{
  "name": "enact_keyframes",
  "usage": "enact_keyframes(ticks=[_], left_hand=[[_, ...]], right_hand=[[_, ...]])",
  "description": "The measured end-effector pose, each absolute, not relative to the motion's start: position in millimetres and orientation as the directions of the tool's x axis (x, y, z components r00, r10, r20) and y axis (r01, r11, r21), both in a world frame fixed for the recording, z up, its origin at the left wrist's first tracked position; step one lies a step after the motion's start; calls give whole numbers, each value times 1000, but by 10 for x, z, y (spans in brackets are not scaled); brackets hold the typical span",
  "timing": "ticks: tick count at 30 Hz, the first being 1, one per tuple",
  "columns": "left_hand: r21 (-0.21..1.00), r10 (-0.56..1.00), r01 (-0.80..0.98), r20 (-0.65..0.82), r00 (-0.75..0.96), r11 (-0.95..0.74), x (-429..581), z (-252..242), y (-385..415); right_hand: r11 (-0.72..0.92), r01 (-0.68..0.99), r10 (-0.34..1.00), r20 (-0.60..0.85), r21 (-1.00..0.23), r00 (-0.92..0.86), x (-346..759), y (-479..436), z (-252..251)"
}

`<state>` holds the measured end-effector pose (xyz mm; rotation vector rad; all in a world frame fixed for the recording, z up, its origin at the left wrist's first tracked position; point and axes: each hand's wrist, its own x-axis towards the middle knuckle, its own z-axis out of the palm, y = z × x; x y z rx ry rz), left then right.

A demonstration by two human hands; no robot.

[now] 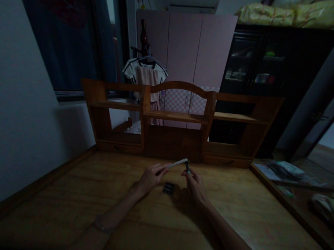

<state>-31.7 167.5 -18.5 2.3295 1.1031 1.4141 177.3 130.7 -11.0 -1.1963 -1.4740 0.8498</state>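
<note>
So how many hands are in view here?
2: the left hand grips the white handle, and the right hand pinches its dark tip. No others show.

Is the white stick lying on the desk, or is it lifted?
Lifted: the left hand holds the white stick above the desk, its far end at the right hand.

A dim bedroom at home

A pink wardrobe [183,49], clothes on a hanger [146,75], folded bedding [294,11] atop a dark cabinet [260,70], and a wooden desk [159,217] with a shelf hutch [179,118].
</note>
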Motion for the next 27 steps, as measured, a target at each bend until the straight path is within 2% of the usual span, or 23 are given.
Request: enact_keyframes(ticks=[10,17,27], left_hand=[[528,705,511,662,253,-679,-346,-196,1678],[549,720,506,651,241,-666,-366,-246,1732],[659,774,412,578,258,-630,-366,-278,1752]], right_hand=[[372,398,919,394,-839,-28,1807,1344,-149],[396,425,910,408,-814,-67,1813,1364,-193],[404,433,911,396,-806,-114,1814,1344,-188]])
